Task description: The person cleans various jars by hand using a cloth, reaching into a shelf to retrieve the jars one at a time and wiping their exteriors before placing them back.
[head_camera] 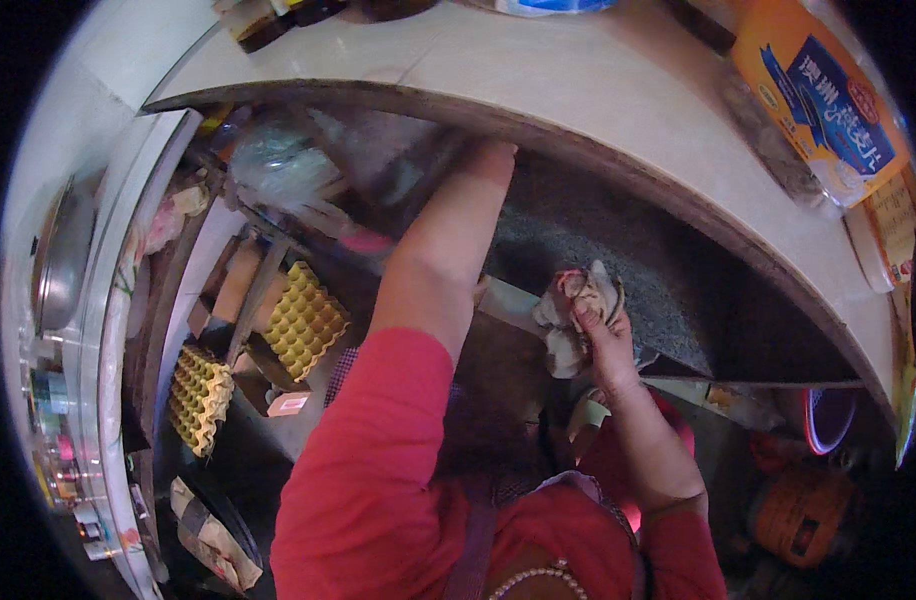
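My right hand (609,341) grips a crumpled, dirty cloth (567,322), pale with a reddish patch. It is in front of a dark speckled shelf (578,247) below the countertop (548,90). My left arm reaches forward under the countertop's edge. The left hand itself is out of view behind that edge, so whatever it touches is hidden. A clear plastic bag (278,161) with unclear contents lies in the compartment left of the left forearm.
Yellow egg trays (302,322) stand on the lower left among cardboard boxes. Above, an orange food packet (818,105) bearing writing rests on the countertop. A red-rimmed purple basket (831,420) and a rounded orange object (803,517) are at lower right. A metal pan (72,255) is far left.
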A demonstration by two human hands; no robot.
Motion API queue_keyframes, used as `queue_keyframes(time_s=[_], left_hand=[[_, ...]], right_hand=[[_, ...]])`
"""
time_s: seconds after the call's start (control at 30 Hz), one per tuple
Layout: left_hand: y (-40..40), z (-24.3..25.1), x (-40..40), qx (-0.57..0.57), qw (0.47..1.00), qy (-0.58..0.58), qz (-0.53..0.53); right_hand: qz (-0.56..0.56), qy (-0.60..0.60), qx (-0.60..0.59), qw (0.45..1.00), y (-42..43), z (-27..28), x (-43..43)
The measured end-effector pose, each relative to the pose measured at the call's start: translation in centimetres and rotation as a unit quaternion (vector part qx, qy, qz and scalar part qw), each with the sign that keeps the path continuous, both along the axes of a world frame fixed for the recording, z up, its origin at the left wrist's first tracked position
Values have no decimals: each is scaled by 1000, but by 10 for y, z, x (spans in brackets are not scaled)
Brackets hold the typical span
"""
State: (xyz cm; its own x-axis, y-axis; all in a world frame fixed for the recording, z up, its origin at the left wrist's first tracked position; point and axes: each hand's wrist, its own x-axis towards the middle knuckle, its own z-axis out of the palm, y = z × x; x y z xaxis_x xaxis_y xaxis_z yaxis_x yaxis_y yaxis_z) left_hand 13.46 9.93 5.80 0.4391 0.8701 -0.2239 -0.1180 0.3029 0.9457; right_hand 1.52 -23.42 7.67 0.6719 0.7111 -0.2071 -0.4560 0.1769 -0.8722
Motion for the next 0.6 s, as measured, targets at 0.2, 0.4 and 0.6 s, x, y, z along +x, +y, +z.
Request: queue_keyframes(time_s=[0.2, 0.4, 0.6], left_hand=[[-69, 24, -75, 66, 993, 49, -80], [-113, 122, -229, 340, 889, 51, -302], [-63, 253, -195, 660, 711, -87, 225]], right_hand=[[-18, -39, -9, 999, -5, -2, 3], [15, -53, 22, 998, -13, 5, -6], [11, -109, 48, 993, -8, 0, -9]])
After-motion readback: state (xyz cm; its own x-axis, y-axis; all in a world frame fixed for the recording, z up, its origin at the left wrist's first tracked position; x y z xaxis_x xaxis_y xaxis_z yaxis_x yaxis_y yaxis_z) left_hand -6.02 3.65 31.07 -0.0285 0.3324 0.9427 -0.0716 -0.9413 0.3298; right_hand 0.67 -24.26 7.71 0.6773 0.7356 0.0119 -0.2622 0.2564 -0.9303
